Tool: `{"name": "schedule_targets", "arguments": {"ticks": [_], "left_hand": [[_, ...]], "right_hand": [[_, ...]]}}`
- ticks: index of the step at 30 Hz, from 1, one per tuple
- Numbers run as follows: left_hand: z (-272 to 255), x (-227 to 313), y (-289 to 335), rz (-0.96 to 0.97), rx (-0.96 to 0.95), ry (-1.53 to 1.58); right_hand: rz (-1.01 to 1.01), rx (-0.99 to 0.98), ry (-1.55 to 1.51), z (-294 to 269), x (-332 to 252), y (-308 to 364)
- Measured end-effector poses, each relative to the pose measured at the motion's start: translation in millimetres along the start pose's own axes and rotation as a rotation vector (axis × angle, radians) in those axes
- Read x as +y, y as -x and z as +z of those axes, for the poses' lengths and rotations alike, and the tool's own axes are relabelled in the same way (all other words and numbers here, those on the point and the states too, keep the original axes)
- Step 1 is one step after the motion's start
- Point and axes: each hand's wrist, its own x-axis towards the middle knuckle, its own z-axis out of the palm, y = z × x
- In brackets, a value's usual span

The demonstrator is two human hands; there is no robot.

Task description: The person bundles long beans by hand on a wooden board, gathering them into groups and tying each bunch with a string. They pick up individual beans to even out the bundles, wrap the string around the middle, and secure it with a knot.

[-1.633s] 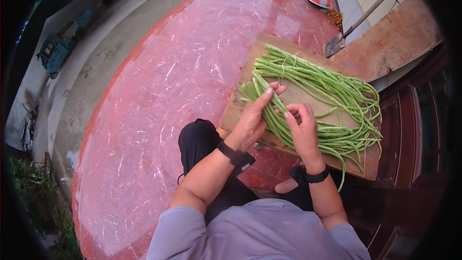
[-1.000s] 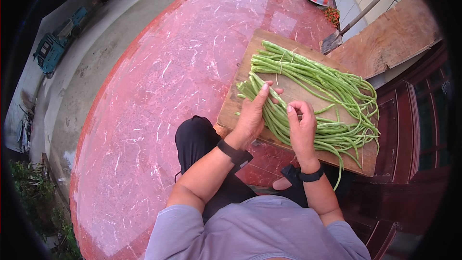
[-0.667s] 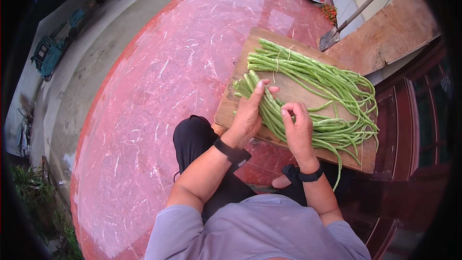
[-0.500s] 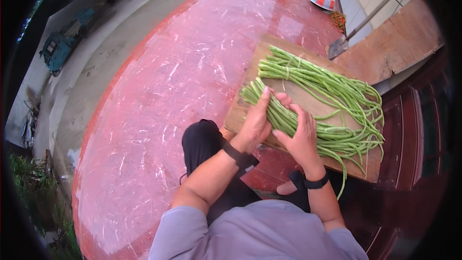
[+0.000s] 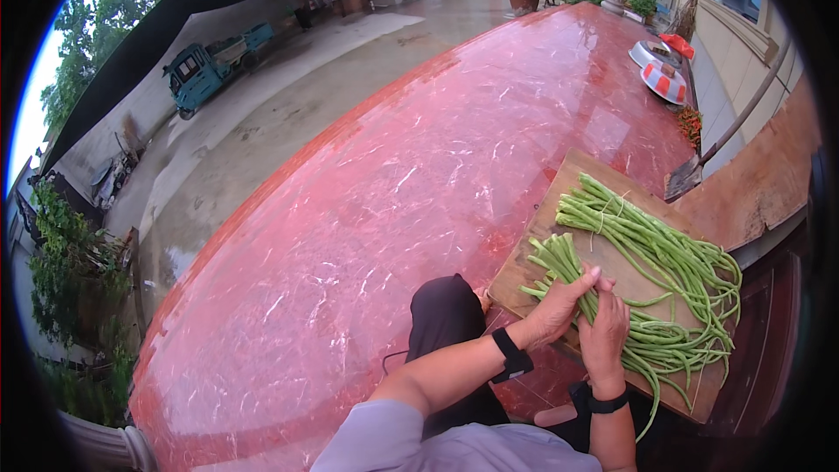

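Note:
A loose bunch of long green beans (image 5: 559, 255) lies across the near side of a wooden board (image 5: 614, 257), its stem ends fanned out at the upper left. My left hand (image 5: 561, 308) is closed around the bunch a little below those ends. Against it, my right hand (image 5: 605, 332) grips the same beans from the other side, with thumbs and fingertips close together. The long tails spread to the lower right, and one hangs past the board's edge. Beyond them rests another bundle of long beans (image 5: 651, 229), tied with thin string near its stem end.
Wet red marbled paving (image 5: 350, 236) surrounds the board. A shovel (image 5: 686, 177) leans by the wall at right, near a brown wooden panel (image 5: 752, 188). Metal basins (image 5: 664, 83) stand farther back. A teal three-wheeled truck (image 5: 197, 74) is parked at far left.
My view has tilted up, showing more of the yard. My hands have come closer together, and my right fingers have closed on the bunch.

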Motion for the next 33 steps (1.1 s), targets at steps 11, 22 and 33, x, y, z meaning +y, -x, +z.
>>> {"name": "schedule_targets", "arguments": {"ticks": [11, 22, 33], "left_hand": [[-9.2, 4.8, -18.3, 0.032, 0.073, 0.168], [-27.5, -3.2, -28.9, -0.068, 0.149, 0.399], [-25.1, -3.0, -22.8, -0.035, 0.189, 0.302]], "right_hand": [[-0.046, 0.096, 0.377, -44.7, 87.3, 24.3], [0.059, 0.198, 0.717, -123.9, 173.9, 44.9], [0.246, -0.08, 0.857, -167.5, 189.7, 61.4]]}}
